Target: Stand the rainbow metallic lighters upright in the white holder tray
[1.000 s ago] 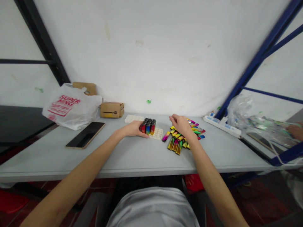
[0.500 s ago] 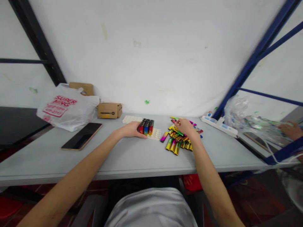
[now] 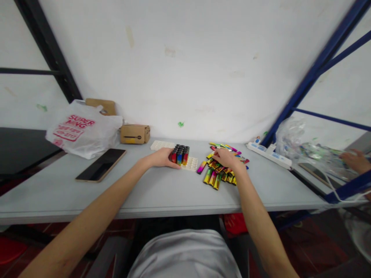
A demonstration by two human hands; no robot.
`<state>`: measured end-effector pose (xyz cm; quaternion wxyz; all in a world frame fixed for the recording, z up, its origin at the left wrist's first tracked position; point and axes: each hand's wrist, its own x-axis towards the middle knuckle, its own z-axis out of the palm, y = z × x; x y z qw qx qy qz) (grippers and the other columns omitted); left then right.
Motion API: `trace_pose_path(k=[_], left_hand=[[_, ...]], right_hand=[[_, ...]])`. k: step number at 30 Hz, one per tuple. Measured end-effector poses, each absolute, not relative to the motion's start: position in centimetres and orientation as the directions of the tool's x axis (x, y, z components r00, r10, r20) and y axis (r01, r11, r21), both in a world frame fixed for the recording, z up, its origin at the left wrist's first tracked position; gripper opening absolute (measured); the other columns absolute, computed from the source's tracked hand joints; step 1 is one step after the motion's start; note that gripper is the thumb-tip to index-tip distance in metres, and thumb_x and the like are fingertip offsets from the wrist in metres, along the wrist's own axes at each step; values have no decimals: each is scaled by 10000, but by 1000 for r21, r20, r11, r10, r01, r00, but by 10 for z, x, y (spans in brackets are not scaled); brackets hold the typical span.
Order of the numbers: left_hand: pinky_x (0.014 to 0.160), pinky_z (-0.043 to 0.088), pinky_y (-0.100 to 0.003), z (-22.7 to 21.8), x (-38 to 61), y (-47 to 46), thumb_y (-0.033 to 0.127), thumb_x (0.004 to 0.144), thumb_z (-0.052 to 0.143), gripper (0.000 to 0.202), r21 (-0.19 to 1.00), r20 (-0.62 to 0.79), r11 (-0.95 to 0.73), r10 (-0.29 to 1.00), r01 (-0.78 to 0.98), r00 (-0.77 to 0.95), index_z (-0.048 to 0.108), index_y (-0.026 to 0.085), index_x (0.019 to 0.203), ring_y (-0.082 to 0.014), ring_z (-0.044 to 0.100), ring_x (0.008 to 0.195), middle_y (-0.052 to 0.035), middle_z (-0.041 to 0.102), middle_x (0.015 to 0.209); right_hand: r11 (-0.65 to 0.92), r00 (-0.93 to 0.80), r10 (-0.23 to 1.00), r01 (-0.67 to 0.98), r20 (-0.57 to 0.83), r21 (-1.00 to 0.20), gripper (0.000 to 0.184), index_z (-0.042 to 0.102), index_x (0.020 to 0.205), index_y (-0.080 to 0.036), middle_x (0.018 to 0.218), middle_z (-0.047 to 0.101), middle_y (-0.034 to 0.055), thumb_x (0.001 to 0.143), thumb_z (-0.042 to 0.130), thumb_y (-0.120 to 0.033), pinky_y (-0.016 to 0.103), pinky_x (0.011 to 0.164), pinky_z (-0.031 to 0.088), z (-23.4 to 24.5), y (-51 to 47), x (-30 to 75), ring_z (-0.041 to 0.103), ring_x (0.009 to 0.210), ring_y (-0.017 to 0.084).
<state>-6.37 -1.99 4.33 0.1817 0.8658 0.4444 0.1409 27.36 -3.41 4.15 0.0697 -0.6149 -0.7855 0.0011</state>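
A block of shiny coloured lighter-like tubes (image 3: pixel 180 155) with black tops stands upright in a white holed tray (image 3: pixel 191 163). My left hand (image 3: pixel 166 158) curls around the block's left side, thumb in front. To the right lies a loose pile of similar shiny tubes (image 3: pixel 213 178) in gold, pink, green and red. My right hand (image 3: pixel 224 157) is over the upper part of this pile, fingers bent together with their tips down among the tubes. What the fingertips pinch is hidden.
A second white tray (image 3: pixel 162 145) lies behind my left hand. On the left are a phone (image 3: pixel 101 165), a plastic bag (image 3: pixel 84 129) and a cardboard box (image 3: pixel 135 134). A power strip (image 3: pixel 269 155) lies right of the pile. Another person's hand (image 3: pixel 356 159) is beyond the blue frame (image 3: pixel 311 81).
My right hand has shifted slightly left and down over the pile, its fingers now lower among the tubes. The left hand keeps its hold on the upright block.
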Motion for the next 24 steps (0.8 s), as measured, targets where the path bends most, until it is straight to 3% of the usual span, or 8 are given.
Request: trace_pose_path(k=[3, 5, 7, 9, 14, 19, 24], left_hand=[[827, 497, -339, 44, -63, -21, 725, 545, 777, 795, 457, 84, -526, 828, 717, 554, 687, 191, 1127, -323, 673, 970, -73, 755, 1043], [826, 499, -343, 44, -63, -21, 717, 532, 785, 793, 466, 89, -519, 833, 717, 546, 692, 192, 1119, -328, 672, 973, -74, 756, 1032], [828, 500, -344, 44, -64, -20, 710, 527, 791, 795, 471, 94, -520, 833, 712, 546, 691, 191, 1122, -329, 673, 976, -73, 757, 1029], [834, 502, -342, 43, -64, -19, 710, 539, 787, 796, 474, 96, -529, 826, 704, 556, 686, 191, 1135, -325, 674, 983, -73, 756, 1048], [855, 506, -348, 37, -66, -15, 717, 581, 769, 825, 475, 93, -550, 807, 687, 583, 653, 183, 1200, -313, 673, 1003, -84, 734, 1147], [887, 501, -349, 36, -67, -14, 701, 599, 776, 812, 478, 98, -557, 802, 679, 589, 642, 180, 1207, -308, 666, 1031, -93, 722, 1187], [869, 507, -351, 38, -67, -15, 718, 604, 767, 791, 470, 82, -554, 803, 687, 591, 648, 182, 1172, -315, 674, 1018, -93, 730, 1168]], right_hand=[[297, -243, 921, 943, 304, -147, 260, 659, 971, -133, 1049, 696, 159, 1020, 444, -270, 298, 868, 434, 39, -32, 265, 635, 950, 216], [341, -214, 886, 902, 412, -264, 326, 622, 998, -143, 995, 693, 135, 1056, 346, -308, 296, 849, 437, 39, -32, 256, 630, 912, 204], [368, -162, 877, 831, 452, -416, 385, 585, 1076, -157, 870, 694, 79, 1075, 254, -353, 284, 786, 446, 38, -34, 246, 634, 800, 186], [391, -147, 875, 776, 462, -494, 417, 574, 1144, -176, 779, 684, 37, 1075, 228, -399, 274, 737, 444, 38, -35, 238, 634, 718, 181], [492, -225, 823, 741, 522, -457, 385, 697, 1037, -200, 896, 737, 70, 1021, 405, -451, 289, 828, 443, 36, -39, 223, 673, 869, 213], [441, -119, 860, 661, 495, -607, 370, 648, 1102, -197, 610, 619, -32, 945, 539, -513, 262, 697, 439, 33, -45, 211, 593, 595, 162], [454, -124, 856, 647, 502, -613, 346, 634, 818, -205, 629, 593, -24, 839, 664, -550, 248, 619, 374, 31, -47, 206, 509, 584, 144]])
